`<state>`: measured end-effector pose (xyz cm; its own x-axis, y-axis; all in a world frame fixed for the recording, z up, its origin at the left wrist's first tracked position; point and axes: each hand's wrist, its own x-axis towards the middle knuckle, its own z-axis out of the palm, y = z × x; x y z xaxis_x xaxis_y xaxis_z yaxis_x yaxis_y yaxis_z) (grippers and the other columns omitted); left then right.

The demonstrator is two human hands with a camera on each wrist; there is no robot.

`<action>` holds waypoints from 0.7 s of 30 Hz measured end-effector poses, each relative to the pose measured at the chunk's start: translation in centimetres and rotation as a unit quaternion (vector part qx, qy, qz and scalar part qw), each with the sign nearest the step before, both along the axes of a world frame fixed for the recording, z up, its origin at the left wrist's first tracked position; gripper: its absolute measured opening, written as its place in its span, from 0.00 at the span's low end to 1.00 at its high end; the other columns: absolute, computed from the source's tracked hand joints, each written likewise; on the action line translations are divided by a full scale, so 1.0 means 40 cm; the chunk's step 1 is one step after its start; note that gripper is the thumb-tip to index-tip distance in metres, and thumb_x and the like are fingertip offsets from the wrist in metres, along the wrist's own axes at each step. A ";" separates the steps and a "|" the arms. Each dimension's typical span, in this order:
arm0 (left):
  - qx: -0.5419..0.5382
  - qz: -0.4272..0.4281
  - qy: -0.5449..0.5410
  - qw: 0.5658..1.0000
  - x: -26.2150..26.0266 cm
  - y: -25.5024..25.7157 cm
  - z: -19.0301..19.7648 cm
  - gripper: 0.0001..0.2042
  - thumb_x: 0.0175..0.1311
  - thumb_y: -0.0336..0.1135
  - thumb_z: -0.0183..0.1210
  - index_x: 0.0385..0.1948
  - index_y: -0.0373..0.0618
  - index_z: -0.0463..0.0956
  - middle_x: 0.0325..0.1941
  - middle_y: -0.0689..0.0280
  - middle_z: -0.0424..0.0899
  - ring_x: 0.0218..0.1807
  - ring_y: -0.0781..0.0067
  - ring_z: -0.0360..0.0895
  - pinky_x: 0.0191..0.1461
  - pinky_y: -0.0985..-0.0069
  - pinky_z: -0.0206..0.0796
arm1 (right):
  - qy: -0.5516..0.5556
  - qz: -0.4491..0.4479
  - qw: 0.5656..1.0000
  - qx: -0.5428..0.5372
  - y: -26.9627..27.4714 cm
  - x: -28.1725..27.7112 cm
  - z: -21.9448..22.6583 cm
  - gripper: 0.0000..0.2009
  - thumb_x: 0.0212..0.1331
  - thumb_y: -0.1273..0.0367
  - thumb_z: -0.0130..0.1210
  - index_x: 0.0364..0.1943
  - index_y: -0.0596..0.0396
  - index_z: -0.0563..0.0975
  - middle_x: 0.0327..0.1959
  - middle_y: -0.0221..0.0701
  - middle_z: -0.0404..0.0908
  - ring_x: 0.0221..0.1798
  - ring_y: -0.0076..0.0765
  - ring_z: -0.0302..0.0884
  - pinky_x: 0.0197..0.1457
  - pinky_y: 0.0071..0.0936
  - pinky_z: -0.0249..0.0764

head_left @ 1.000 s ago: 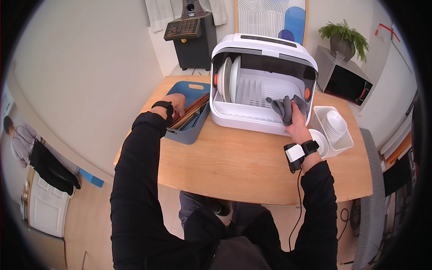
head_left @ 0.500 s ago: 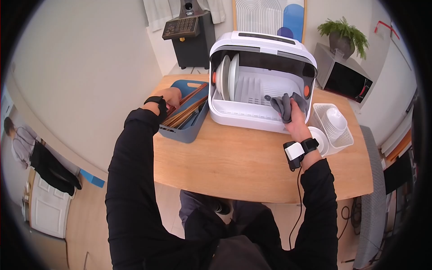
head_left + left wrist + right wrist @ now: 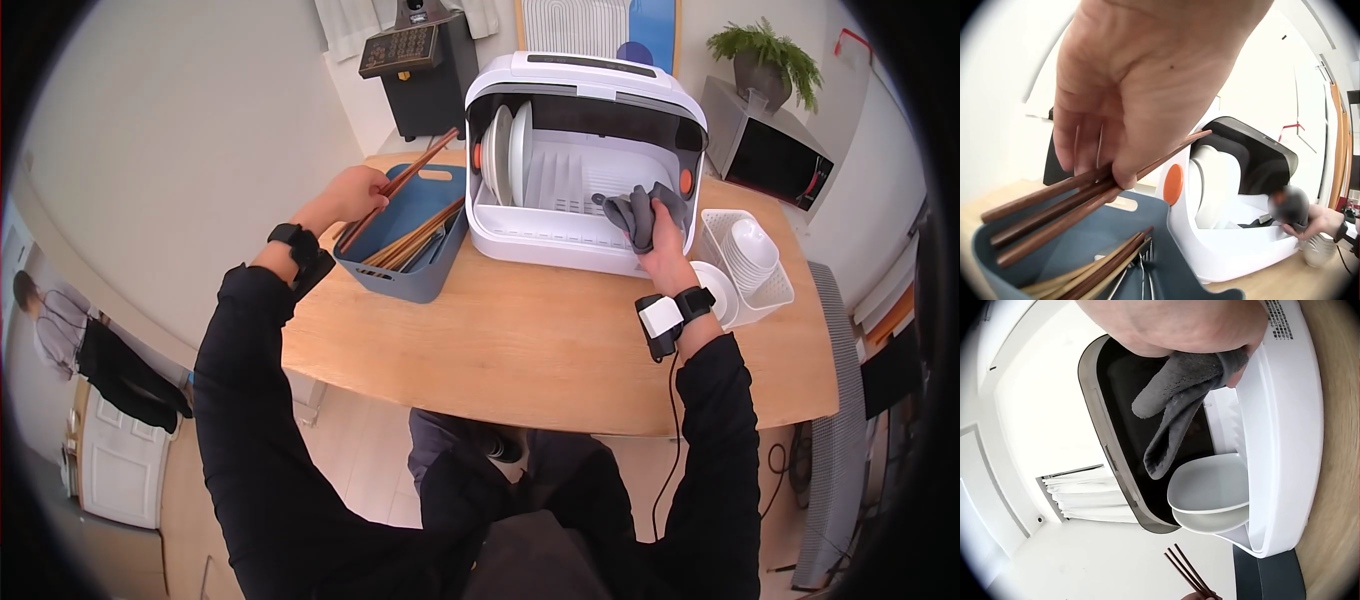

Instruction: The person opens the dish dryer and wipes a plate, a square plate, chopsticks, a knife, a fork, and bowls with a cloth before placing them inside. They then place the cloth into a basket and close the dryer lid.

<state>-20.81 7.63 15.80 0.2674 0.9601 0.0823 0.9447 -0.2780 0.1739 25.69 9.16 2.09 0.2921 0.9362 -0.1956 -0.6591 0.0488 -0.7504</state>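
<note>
Head view: at ten o'clock the left hand (image 3: 357, 193) pinches chopsticks (image 3: 418, 167) between fingertips over a bin (image 3: 408, 289); at two, the right hand (image 3: 668, 243) curls fingers round gray cloth (image 3: 630, 222).

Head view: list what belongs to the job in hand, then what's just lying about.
Likely in the job:
reddish-brown chopsticks, held in the left hand
blue-grey basket
grey cloth, held in the right hand
white dish cabinet
possibly the untouched bowls

Seemingly just lying about:
potted plant
microwave
framed picture
</note>
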 end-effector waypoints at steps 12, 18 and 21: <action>-0.056 -0.173 -0.131 0.975 0.332 -0.099 0.025 0.09 0.62 0.34 0.58 0.39 0.41 0.80 0.30 0.60 0.83 0.35 0.64 0.79 0.42 0.69 0.69 | -0.035 0.004 0.990 0.135 -0.118 -0.175 0.091 0.27 0.66 0.53 0.52 0.61 0.57 0.66 0.56 0.33 0.74 0.58 0.32 0.72 0.62 0.30 0.67; -0.230 -0.170 -0.279 0.917 0.503 -0.008 -0.047 0.10 0.65 0.30 0.54 0.43 0.37 0.79 0.39 0.67 0.83 0.40 0.78 0.77 0.45 0.75 0.70 | 0.116 0.190 0.957 0.183 -0.161 -0.234 0.103 0.22 0.68 0.56 0.52 0.58 0.55 0.68 0.54 0.30 0.75 0.56 0.28 0.73 0.60 0.30 0.70; -0.325 -0.134 -0.280 0.893 0.530 -0.020 -0.039 0.11 0.62 0.30 0.52 0.44 0.41 0.79 0.39 0.70 0.81 0.40 0.81 0.76 0.45 0.78 0.67 | 0.060 0.171 0.969 0.170 -0.170 -0.222 0.097 0.20 0.66 0.60 0.56 0.56 0.55 0.70 0.53 0.30 0.76 0.53 0.29 0.75 0.57 0.30 0.73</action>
